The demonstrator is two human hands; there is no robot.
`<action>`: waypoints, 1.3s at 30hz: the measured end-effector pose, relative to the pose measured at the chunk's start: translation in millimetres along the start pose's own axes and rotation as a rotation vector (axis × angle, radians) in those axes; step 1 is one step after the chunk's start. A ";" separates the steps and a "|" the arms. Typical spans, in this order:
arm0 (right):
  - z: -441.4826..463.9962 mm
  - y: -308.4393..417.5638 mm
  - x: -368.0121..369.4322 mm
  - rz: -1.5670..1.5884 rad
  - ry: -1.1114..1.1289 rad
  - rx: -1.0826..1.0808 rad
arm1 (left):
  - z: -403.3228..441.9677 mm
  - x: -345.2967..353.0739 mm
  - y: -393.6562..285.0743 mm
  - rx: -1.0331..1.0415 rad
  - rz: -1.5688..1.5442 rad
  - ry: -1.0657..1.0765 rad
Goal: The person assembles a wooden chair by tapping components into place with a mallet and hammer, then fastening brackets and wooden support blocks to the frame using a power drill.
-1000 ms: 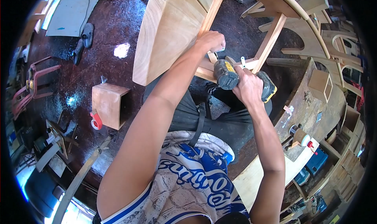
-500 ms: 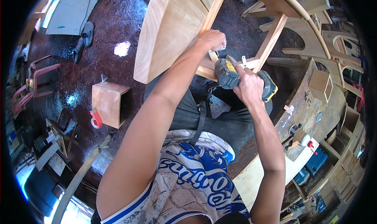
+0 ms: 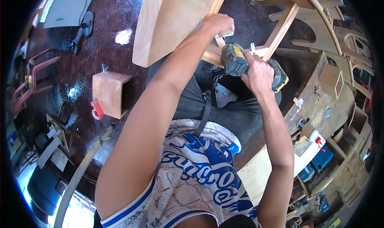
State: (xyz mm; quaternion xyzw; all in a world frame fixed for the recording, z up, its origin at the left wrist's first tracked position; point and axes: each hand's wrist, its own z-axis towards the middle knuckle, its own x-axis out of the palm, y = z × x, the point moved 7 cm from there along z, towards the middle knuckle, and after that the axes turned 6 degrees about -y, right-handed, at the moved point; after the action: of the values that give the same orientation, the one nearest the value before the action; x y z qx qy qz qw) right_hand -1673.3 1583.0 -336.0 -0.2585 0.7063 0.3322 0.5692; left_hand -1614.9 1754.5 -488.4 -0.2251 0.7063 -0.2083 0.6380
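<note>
My right hand (image 3: 260, 73) is wrapped round the grip of a cordless drill (image 3: 235, 61), black and yellow, its battery end showing to the right of the hand. The drill's front points up and left, towards my left hand (image 3: 221, 25). That hand is closed with fingers curled, beside a wooden rail (image 3: 217, 4) of a furniture frame; what its fingers hold, if anything, is too small to make out. A broad pale wood panel (image 3: 172, 22) stands to the left of this hand. Just beyond the drill lies a light wooden crosspiece (image 3: 213, 57).
A curved wooden frame with a leg (image 3: 282, 30) rises at upper right. On the floor at left are a wooden box (image 3: 107, 94), a red tape dispenser (image 3: 97, 110) and sandals (image 3: 87, 25). A worn workbench (image 3: 314, 96) at right carries a glue bottle (image 3: 314, 135).
Both hands and the drill sit higher in view, along with the furniture and floor items, as the view has tilted down. My grip on the drill is the same.
</note>
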 end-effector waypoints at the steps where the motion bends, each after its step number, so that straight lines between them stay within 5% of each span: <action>1: -0.3 0.2 0.4 -0.005 0.012 -0.009 | -1.6 -2.1 -2.4 -0.014 0.005 0.026; 21: 15.2 15.2 -8.3 -0.043 0.032 -0.011 | -2.1 3.4 0.0 -0.114 0.055 0.092; 33: 32.0 11.0 -15.4 -0.172 0.165 -0.015 | -8.8 -9.6 -6.5 -0.034 0.006 -0.167; 39: 46.3 9.6 -18.0 -0.245 0.214 0.013 | -8.2 -10.2 -9.5 -0.041 0.042 -0.104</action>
State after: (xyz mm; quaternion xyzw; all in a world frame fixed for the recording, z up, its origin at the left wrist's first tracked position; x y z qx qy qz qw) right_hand -1647.2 1624.3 -322.9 -0.3728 0.7282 0.2262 0.5287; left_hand -1621.7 1752.8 -473.8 -0.2335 0.6809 -0.1683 0.6734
